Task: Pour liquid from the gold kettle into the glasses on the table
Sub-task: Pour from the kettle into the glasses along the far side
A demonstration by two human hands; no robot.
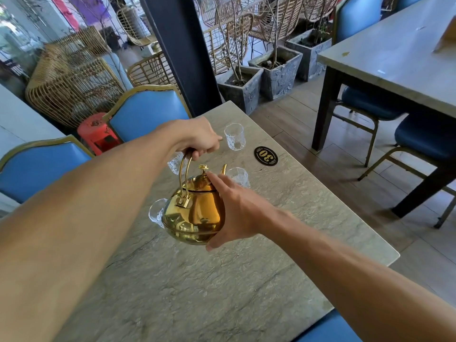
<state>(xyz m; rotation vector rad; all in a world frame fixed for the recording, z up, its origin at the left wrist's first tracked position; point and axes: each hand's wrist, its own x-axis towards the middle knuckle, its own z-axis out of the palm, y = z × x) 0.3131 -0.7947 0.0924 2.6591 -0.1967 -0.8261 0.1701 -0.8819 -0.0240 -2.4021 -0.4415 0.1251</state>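
Your left arm runs out to the left hand, fingers curled round the top of the kettle handle. Right hand lies straight-fingered on the body, thumb under the base. Kettle looks lifted off the table, spout tipped toward the glass just past your right fingertips. Polished gold metal: likely slippery, weighty if full. Carry by the handle, steady the side. Glasses look fragile.

Counted: one round polished gold metal kettle; four clear patterned drinking glasses; two bare hands; one black oval number plaque; three square grey stone planters; one red plastic stool.
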